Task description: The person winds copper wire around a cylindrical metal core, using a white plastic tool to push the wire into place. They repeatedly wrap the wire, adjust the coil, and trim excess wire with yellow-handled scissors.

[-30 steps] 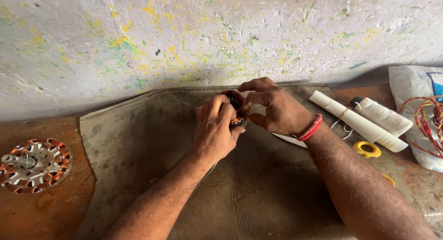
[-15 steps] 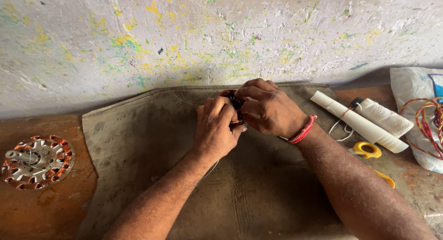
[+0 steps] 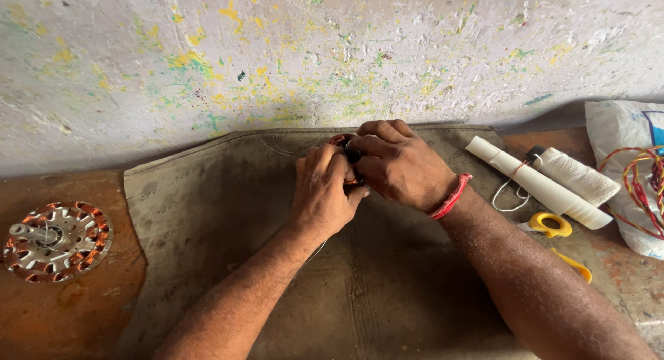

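both hands meet over the grey mat [image 3: 387,291]: my left hand [image 3: 324,194] and right hand [image 3: 401,165] clasp a small copper-wound coil [image 3: 344,140] at 12 o'clock; a wound stator [image 3: 55,240] lies at 9, scissors [image 3: 553,228] at 3.

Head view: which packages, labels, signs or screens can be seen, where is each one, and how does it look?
White plastic sack: far right edge, beside the mat, soft and bulging, with a blue and red printed patch at its top corner; red and yellow wires lie on it.
No separate labels, signs or screens are in view.
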